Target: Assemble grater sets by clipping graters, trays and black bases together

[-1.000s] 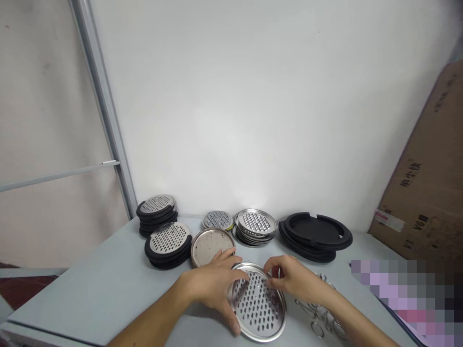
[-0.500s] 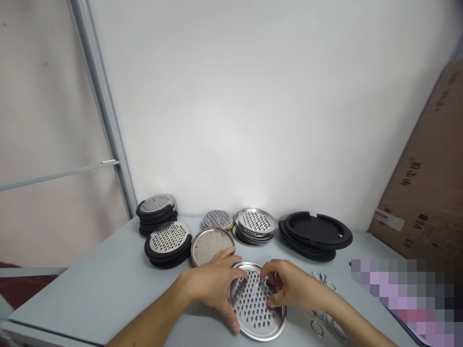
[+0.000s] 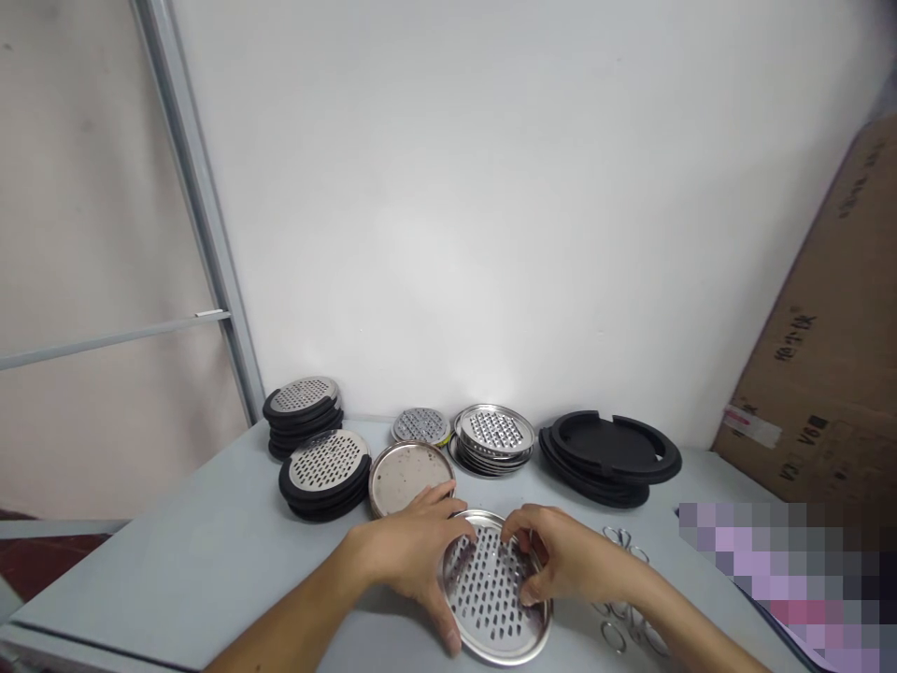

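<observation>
In front of me lies a round metal tray with a raised rim. A silver grater disc, punched with rows of holes, sits inside it. My left hand spans the tray's left rim, thumb on the near side and a finger over the far edge. Curled over the right part of the disc is my right hand, its index finger and thumb pressing on the disc's edge. What its other fingers touch is hidden. Behind my left fingers rests another round metal tray with a speckled surface.
Black-rimmed grater discs stand in two stacks at left. Bare metal graters are piled by the wall. Large black rings lie right of them. Several wire rings are near my right forearm. A cardboard box leans at right.
Both hands keep nearly the same position on the tray and disc. My right fingertips have shifted very slightly on the disc.
</observation>
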Demonstrator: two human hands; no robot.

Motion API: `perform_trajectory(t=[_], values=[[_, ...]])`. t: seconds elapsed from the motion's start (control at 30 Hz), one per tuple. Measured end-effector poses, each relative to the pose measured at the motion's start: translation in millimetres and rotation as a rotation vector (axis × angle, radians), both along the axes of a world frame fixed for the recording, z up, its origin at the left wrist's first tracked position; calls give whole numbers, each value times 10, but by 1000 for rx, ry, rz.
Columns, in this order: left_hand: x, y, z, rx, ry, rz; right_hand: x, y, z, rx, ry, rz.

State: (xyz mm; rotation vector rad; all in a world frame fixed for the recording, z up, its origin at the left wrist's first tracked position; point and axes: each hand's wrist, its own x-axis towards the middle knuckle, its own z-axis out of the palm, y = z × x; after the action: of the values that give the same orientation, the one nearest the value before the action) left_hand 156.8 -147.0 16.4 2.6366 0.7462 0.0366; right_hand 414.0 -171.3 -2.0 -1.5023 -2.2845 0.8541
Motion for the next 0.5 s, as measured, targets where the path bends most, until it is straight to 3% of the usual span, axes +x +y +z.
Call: perform_trajectory(t=[0.5], values=[[51, -1, -18, 17, -1, -15, -14, 35, -42, 39, 15, 11]])
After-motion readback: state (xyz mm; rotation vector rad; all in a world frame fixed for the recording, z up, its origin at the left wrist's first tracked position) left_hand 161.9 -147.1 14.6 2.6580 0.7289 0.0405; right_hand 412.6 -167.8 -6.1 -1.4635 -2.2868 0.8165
